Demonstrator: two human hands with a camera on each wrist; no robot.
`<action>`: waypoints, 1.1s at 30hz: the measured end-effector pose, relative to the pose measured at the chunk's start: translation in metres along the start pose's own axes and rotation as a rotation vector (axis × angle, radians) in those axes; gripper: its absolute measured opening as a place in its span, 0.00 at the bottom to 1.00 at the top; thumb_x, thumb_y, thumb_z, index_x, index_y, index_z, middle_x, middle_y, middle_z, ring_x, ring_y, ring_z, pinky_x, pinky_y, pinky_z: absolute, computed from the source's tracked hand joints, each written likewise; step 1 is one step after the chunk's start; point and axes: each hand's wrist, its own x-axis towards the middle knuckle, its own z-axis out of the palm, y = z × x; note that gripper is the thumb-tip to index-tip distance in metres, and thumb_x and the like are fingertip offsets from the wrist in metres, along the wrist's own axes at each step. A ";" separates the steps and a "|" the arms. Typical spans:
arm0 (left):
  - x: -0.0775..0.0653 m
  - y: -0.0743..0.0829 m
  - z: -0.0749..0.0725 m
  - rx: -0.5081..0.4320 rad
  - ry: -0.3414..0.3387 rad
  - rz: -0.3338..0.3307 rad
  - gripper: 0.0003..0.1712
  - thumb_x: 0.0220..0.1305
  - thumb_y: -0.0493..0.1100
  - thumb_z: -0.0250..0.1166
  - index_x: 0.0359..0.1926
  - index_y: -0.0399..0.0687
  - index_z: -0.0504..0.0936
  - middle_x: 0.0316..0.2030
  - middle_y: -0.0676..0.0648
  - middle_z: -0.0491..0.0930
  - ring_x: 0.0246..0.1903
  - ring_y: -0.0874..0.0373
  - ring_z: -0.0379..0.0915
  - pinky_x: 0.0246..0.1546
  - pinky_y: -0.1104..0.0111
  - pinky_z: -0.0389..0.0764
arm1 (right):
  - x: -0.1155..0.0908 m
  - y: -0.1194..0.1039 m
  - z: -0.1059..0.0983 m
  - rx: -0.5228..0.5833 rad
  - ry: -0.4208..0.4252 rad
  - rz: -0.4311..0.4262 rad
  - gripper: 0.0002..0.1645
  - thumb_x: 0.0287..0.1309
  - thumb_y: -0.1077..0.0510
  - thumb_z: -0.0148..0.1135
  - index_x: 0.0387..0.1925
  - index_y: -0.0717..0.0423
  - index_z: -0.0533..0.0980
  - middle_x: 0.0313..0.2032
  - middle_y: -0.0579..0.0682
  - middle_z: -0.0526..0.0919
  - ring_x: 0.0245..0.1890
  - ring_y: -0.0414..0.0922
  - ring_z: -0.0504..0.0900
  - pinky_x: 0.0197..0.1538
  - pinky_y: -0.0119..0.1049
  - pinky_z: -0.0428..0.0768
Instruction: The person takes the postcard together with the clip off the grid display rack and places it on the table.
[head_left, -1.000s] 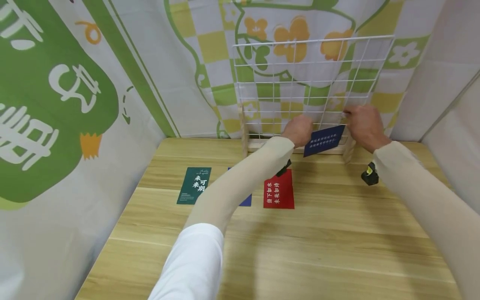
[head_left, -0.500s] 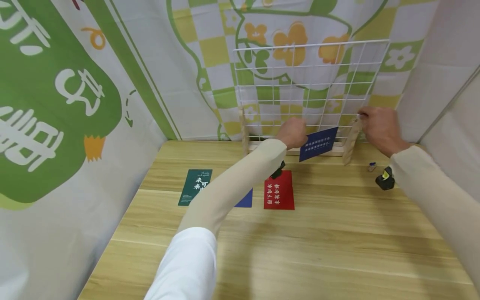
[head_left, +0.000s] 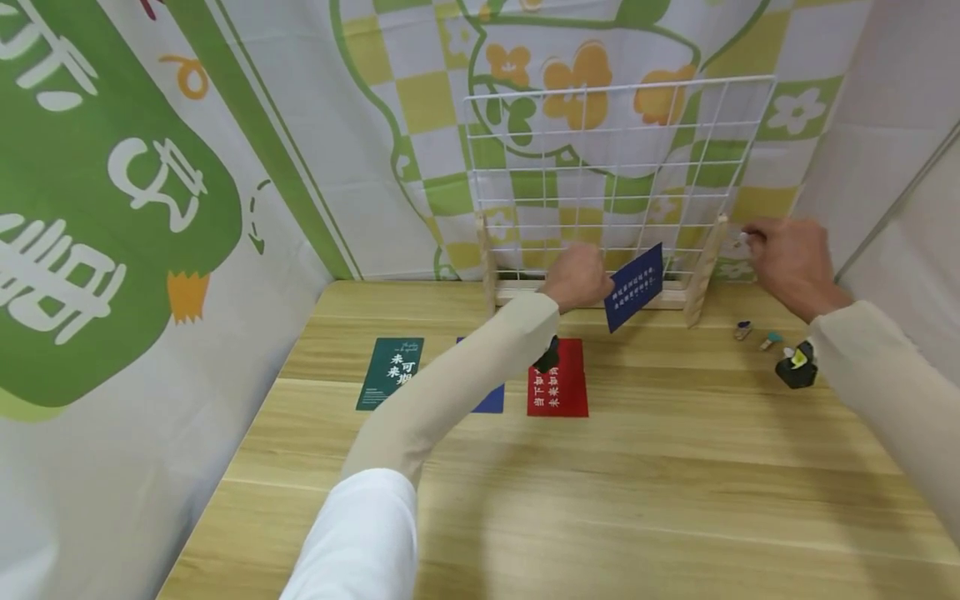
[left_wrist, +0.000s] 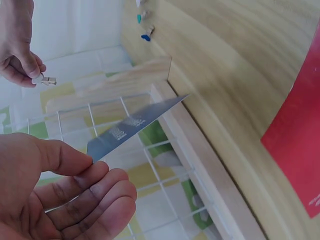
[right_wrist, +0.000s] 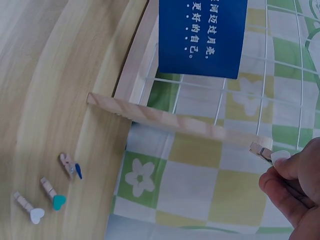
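Observation:
My left hand [head_left: 576, 277] pinches a dark blue card [head_left: 636, 287] with white writing by one edge, between thumb and forefinger. The card hangs tilted in front of the lower part of a white wire grid [head_left: 547, 172]. To the right of the grid's wooden stand [head_left: 705, 273], my right hand [head_left: 791, 260] pinches a small wooden clothespin [right_wrist: 261, 151] with a white heart on it. Its tip points toward the stand in the right wrist view. Below that hand, clothespins with a blue [right_wrist: 69, 166], a teal [right_wrist: 52, 194] and a white [right_wrist: 30, 207] ornament lie on the table.
Left of the middle of the wooden table [head_left: 600, 500] lie a green card [head_left: 384, 379], a blue card [head_left: 491, 402] partly hidden by my left arm, and a red card [head_left: 567, 387]. A patterned curtain [head_left: 427, 108] hangs close behind the grid.
My right hand has moved right, away from the grid and stand, bringing clothespins on the table into view. My left hand has shifted slightly left and down, and the card it holds tilts more steeply.

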 end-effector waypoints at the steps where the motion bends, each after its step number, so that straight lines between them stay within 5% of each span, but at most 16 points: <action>1: -0.002 0.001 0.002 -0.008 0.006 -0.007 0.25 0.63 0.45 0.61 0.12 0.53 0.62 0.12 0.57 0.62 0.16 0.64 0.61 0.16 0.74 0.68 | -0.001 0.002 -0.001 -0.003 -0.001 0.003 0.15 0.66 0.66 0.50 0.41 0.72 0.81 0.35 0.72 0.84 0.32 0.69 0.83 0.38 0.64 0.76; 9: -0.017 0.005 0.020 -0.117 0.060 -0.016 0.26 0.60 0.42 0.62 0.10 0.54 0.59 0.11 0.57 0.54 0.13 0.66 0.51 0.11 0.74 0.58 | -0.011 0.010 -0.004 -0.003 -0.010 0.015 0.13 0.66 0.66 0.53 0.40 0.73 0.81 0.34 0.72 0.84 0.27 0.67 0.83 0.36 0.64 0.76; 17: -0.030 0.009 0.044 -0.111 0.106 -0.021 0.27 0.60 0.44 0.62 0.09 0.54 0.59 0.10 0.58 0.54 0.13 0.67 0.50 0.11 0.74 0.56 | -0.024 0.017 -0.006 -0.007 -0.051 0.067 0.14 0.66 0.65 0.52 0.42 0.73 0.80 0.35 0.73 0.83 0.23 0.62 0.81 0.36 0.62 0.75; 26: -0.043 0.009 0.064 -0.248 0.058 -0.075 0.30 0.62 0.43 0.63 0.07 0.52 0.61 0.07 0.57 0.54 0.09 0.68 0.46 0.07 0.76 0.50 | -0.041 0.028 -0.008 0.005 -0.072 0.127 0.16 0.67 0.65 0.50 0.45 0.74 0.79 0.36 0.73 0.83 0.28 0.66 0.81 0.39 0.63 0.73; 33: -0.049 0.010 0.076 -0.203 0.025 -0.136 0.30 0.62 0.48 0.65 0.08 0.53 0.61 0.07 0.58 0.56 0.08 0.69 0.48 0.06 0.77 0.51 | -0.057 0.039 -0.008 0.012 -0.111 0.190 0.17 0.69 0.63 0.50 0.45 0.74 0.78 0.38 0.74 0.82 0.33 0.69 0.80 0.50 0.66 0.68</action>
